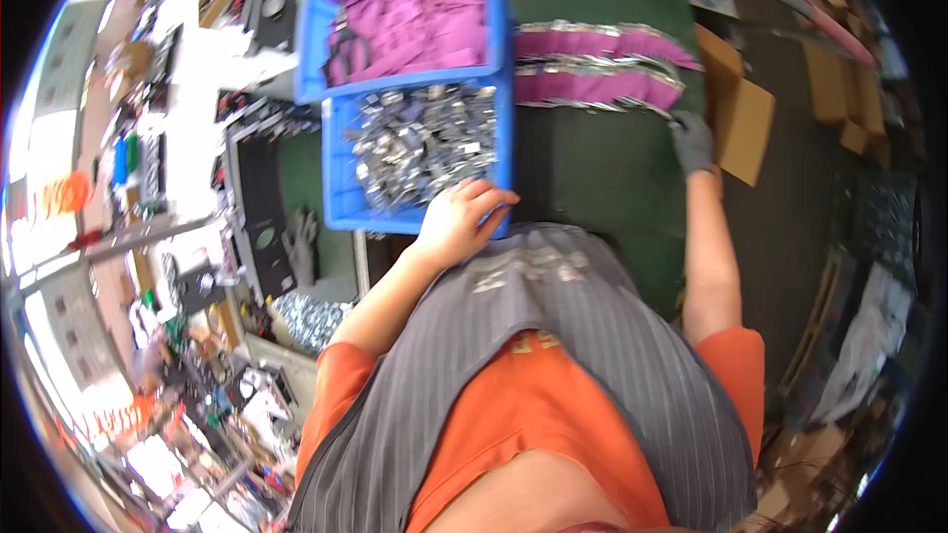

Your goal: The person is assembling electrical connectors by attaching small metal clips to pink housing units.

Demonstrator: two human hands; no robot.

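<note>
My bare left hand (pixel 464 220) rests at the near rim of a blue bin (pixel 341 199) full of small shiny metal pieces (pixel 415 148). Its fingers are loosely bent and slightly apart, and nothing shows in them. My right hand (pixel 694 146), in a grey glove, is at the right end of the nearer of two rows of magenta strips (pixel 597 89) edged with metal pieces. The gloved fingers look drawn together at the row's silvery end; blur hides what is between them. The farther row (pixel 602 42) lies parallel on the dark green table (pixel 592 168).
Behind the metal pieces stands another blue bin (pixel 308 44) with loose magenta strips (pixel 420 20) and a dark looped object (pixel 348 49). An open cardboard box (pixel 746 123) is right of my gloved hand. A grey glove (pixel 302 245) lies left of the bins. A pink-handled tool (pixel 839 35) is at far right.
</note>
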